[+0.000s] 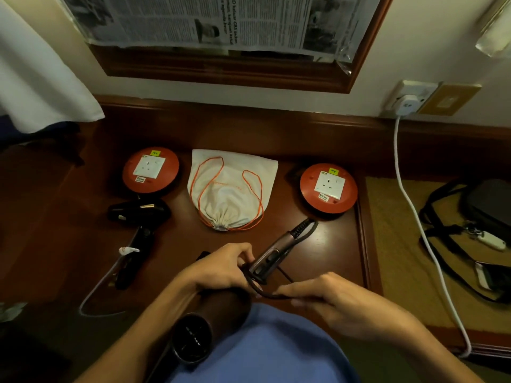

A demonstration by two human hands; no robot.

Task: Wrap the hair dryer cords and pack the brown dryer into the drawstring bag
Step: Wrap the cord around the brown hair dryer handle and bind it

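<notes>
the left hand (221,268) grips the brown dryer (221,308) where handle meets body, fingers curled over a turn of cord, barrel lying toward the person's lap. the right hand (340,305) pinches the dark cord (272,294) between thumb and fingers, just beside the left hand, drawing a loop across below the handle (273,252), which juts up and away from both hands.

this looks like the wrapping step on the brown dryer, with only a turn or so laid on. the next move likely calls for the right hand to carry the cord round the handle while the left keeps the turns pinned.

beyond the hands lies the drawstring bag (235,186), its mouth cinched shut, so it will need opening. ahead and to the left of the left hand rests the black dryer (138,214), its cord loose.
</notes>
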